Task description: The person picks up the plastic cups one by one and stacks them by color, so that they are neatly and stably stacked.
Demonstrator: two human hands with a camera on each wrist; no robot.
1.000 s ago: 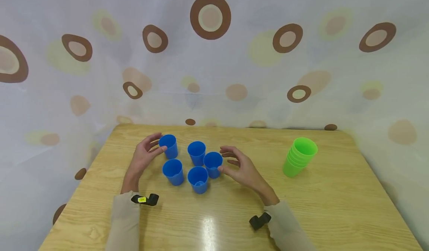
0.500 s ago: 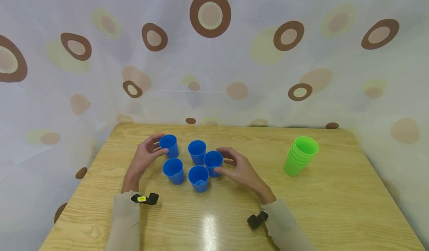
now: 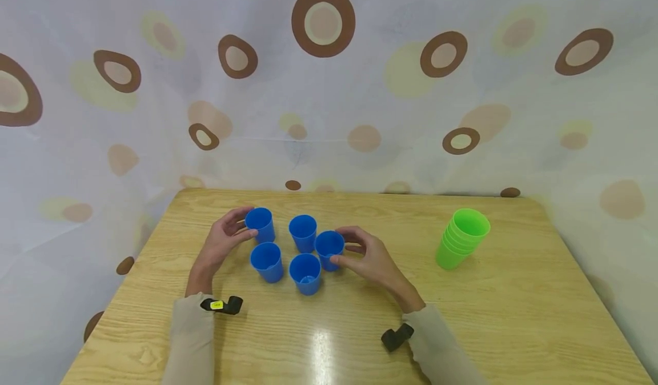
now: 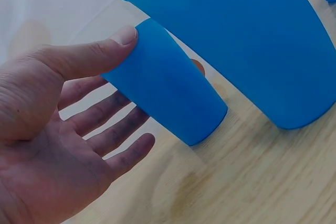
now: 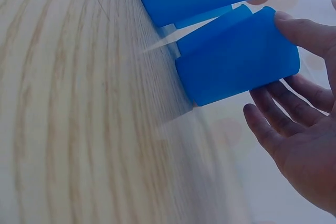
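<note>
Several blue cups stand upright, mouths up, in a loose cluster on the wooden table. My left hand [image 3: 220, 243] holds the far-left blue cup [image 3: 264, 231], thumb on its near side by the rim and fingers round the back. In the left wrist view the thumb overlaps that cup's rim [image 4: 163, 77]. My right hand [image 3: 371, 257] grips the rightmost blue cup [image 3: 325, 248] between thumb and fingers. The right wrist view shows its thumb at the rim and fingertips along the wall of that cup [image 5: 241, 59]. Both cups still appear to stand on the table.
Three other blue cups stand between the hands: a rear one [image 3: 303, 237], a front-left one [image 3: 269, 268] and a front one [image 3: 307, 279]. A nested stack of green cups [image 3: 457, 245] stands at the right. A patterned curtain [image 3: 329, 111] hangs behind the table [image 3: 277, 339].
My right hand has moved left onto the rightmost blue cup, which has since shifted very slightly right. My left hand has closed in a little on the far-left cup.
</note>
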